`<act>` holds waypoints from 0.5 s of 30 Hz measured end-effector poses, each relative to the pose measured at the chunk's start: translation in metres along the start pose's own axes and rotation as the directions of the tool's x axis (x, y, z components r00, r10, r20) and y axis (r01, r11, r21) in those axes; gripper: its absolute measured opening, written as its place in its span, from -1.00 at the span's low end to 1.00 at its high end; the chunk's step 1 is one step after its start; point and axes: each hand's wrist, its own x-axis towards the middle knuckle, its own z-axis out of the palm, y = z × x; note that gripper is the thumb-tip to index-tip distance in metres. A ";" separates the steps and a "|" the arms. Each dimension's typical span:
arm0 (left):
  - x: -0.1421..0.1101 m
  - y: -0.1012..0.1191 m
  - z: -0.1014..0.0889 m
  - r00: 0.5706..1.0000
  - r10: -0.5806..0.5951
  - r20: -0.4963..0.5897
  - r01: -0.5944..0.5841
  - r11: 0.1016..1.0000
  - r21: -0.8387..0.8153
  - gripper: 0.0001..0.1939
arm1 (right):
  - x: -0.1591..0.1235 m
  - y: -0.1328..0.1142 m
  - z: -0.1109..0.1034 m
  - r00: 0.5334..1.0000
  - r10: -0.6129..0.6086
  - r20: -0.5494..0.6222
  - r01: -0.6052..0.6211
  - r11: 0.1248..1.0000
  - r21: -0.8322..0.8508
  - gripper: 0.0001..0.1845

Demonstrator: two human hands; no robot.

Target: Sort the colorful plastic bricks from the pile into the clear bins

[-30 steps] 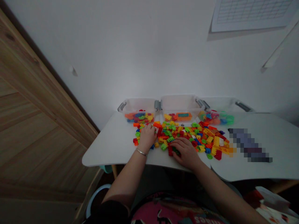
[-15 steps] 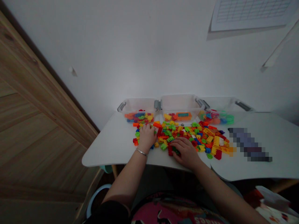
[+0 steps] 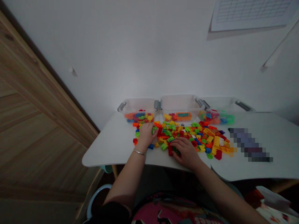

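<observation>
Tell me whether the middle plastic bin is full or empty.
Neither: the middle bin is partly filled. Colored pieces show through its clear front, low down, with bare wall above them.

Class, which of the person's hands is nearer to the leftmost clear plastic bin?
Left. The left hand is among the toy bricks just in front of the bin; the right hand is farther off, to the right and closer to the near edge of the table.

- Centre: toy bricks (image 3: 170,139) spread on a table (image 3: 109,146).
- Behind them: three bins (image 3: 179,103) in a row, pieces (image 3: 140,116) inside.
- Left hand (image 3: 146,134) and right hand (image 3: 185,151): among the bricks.
- Upper right: paper (image 3: 249,15) on the wall (image 3: 140,53).
</observation>
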 end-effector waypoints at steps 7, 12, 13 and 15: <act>0.018 -0.004 -0.017 0.898 -0.257 -0.356 0.131 0.930 -0.343 -0.78 | 0.000 0.000 0.000 1.000 0.007 0.010 -0.007 1.000 0.020 -0.75; 0.049 -0.018 -0.037 0.862 -0.293 -0.415 0.201 0.947 -0.252 -0.74 | -0.001 0.001 0.001 1.000 -0.002 0.012 0.002 1.000 0.008 -0.73; 0.055 -0.021 -0.042 0.877 -0.271 -0.397 0.218 0.960 -0.176 -0.74 | -0.001 0.001 0.001 1.000 -0.003 0.014 0.003 1.000 0.004 -0.74; 0.064 -0.025 -0.049 0.919 -0.215 -0.329 0.223 0.975 -0.014 -0.76 | -0.001 0.002 0.001 1.000 -0.005 0.018 0.005 1.000 -0.001 -0.74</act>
